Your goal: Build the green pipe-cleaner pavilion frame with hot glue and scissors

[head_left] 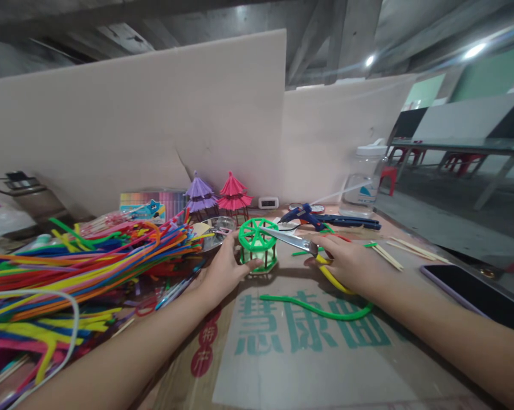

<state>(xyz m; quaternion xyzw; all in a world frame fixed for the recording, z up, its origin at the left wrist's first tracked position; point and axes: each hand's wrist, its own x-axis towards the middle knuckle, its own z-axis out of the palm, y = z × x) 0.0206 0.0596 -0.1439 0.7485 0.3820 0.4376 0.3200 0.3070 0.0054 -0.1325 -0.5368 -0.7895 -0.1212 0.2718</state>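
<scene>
A small round frame (257, 234) with a green spoked top and brown posts stands upright near the middle. My left hand (225, 266) grips its left side, fingers behind and thumb in front. In my right hand (340, 259) are scissors (297, 242) with yellow handles; their blades point left and reach over the frame's green top. Whether the blade tips touch it I cannot tell. A long green pipe cleaner (317, 309) lies curved on the table below the hands.
Colourful pipe cleaners (90, 267) are heaped at left. Purple (200, 193) and pink (235, 192) umbrella-roofed models stand behind, with a blue glue gun (302, 215), a clear bottle (362, 182), wooden sticks (388, 256) and a phone (479, 293) to the right.
</scene>
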